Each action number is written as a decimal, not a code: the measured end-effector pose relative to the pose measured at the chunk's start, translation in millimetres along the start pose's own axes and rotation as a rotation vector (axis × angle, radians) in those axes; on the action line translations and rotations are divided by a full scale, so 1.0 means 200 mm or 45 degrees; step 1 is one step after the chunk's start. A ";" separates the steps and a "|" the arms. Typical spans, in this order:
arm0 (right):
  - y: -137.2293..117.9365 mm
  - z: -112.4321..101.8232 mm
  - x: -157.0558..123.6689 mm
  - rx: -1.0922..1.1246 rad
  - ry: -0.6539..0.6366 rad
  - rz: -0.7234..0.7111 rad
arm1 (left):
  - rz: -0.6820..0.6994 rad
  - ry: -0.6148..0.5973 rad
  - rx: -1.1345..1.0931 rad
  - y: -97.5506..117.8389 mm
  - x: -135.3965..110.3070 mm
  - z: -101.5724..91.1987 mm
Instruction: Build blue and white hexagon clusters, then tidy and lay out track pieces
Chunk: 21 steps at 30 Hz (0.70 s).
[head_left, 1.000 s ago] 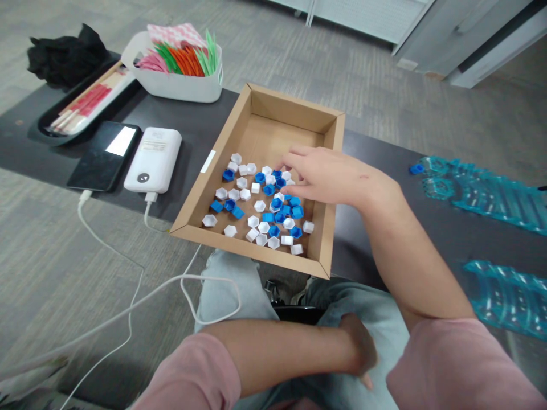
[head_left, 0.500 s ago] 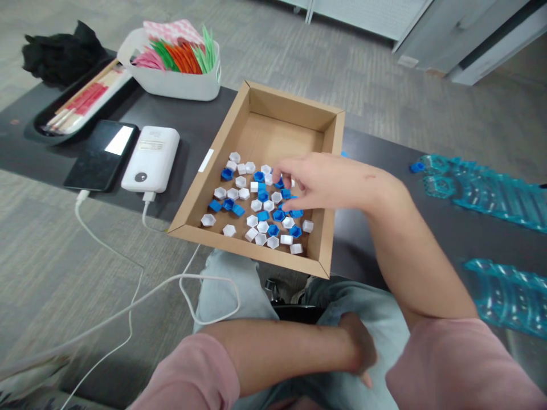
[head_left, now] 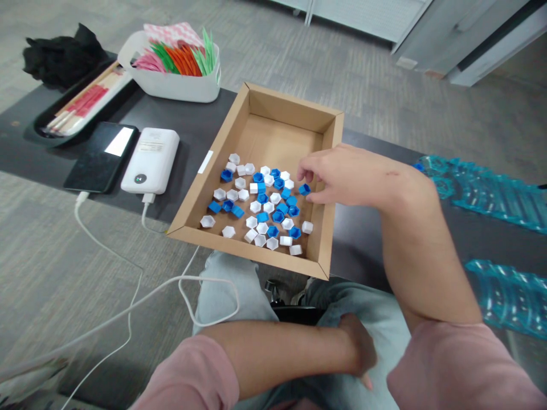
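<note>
Probably an office or similar workroom: grey streaked flooring (head_left: 376,85) that looks like carpet, pale cabinet-like units (head_left: 354,14) beyond a narrow dark table (head_left: 200,131), and on it 2 cabled devices, a black phone (head_left: 98,162) and a white power bank (head_left: 156,159)

Table (head_left: 363,250) layout
Note pieces (head_left: 262,198) in near half of box (head_left: 248,251); left, power bank (head_left: 151,159), then phone (head_left: 92,165); behind power bank, basket (head_left: 179,85); right, panels (head_left: 499,193).

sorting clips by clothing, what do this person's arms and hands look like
Plain pink sleeves end near the elbows, leaving both forearms bare. The right hand and left hand wear no gloves, and no watch or bracelet shows. A small mark shows near the right wrist.
</note>
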State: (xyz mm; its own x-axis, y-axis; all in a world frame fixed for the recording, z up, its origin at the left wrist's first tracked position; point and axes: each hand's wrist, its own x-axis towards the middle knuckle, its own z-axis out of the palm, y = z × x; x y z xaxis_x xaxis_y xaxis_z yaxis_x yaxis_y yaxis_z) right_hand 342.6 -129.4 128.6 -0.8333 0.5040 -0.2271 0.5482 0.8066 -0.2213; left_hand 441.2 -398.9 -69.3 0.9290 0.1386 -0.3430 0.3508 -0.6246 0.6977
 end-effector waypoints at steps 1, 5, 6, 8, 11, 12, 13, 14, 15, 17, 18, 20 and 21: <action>0.02 0.00 0.00 0.007 0.007 0.009 | 0.001 -0.004 -0.003 0.00 0.00 0.00; 0.04 0.04 0.04 0.028 0.130 0.039 | -0.011 -0.022 -0.019 0.00 0.01 0.00; 0.04 0.06 0.05 0.031 0.136 0.034 | -0.025 -0.018 -0.019 0.00 0.01 0.00; 0.02 0.09 0.07 0.045 0.100 0.003 | -0.037 -0.013 -0.016 0.01 0.02 -0.01; -0.03 0.12 0.09 0.107 -0.007 -0.099 | -0.031 -0.034 -0.006 0.01 0.01 -0.01; -0.05 0.12 0.09 0.137 -0.044 -0.130 | -0.031 -0.038 -0.002 0.01 0.00 -0.01; -0.06 0.12 0.09 0.166 -0.071 -0.149 | -0.036 -0.037 -0.002 0.01 0.00 -0.02; -0.06 0.11 0.10 0.186 -0.086 -0.152 | -0.036 -0.037 -0.008 0.01 0.00 -0.02; -0.06 0.09 0.09 0.197 -0.083 -0.140 | -0.034 -0.035 -0.018 0.01 -0.01 -0.02; -0.04 0.03 0.08 0.200 -0.031 -0.087 | -0.032 -0.038 -0.027 0.01 -0.01 -0.03; -0.01 -0.01 0.06 0.198 0.006 -0.059 | -0.039 -0.042 -0.021 0.01 -0.02 -0.03; 0.09 -0.10 0.01 0.194 0.131 0.010 | -0.041 -0.055 0.006 0.01 -0.03 -0.04; 0.15 -0.14 -0.03 0.192 0.241 0.069 | -0.047 -0.057 0.025 0.02 -0.04 -0.05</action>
State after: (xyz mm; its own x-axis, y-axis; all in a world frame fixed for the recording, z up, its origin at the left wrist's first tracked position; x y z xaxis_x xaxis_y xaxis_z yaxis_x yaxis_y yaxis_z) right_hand 362.0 -100.2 149.5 -0.7930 0.6059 -0.0640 0.5853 0.7285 -0.3560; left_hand 435.5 -395.1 -58.2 0.9093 0.1277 -0.3961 0.3818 -0.6346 0.6720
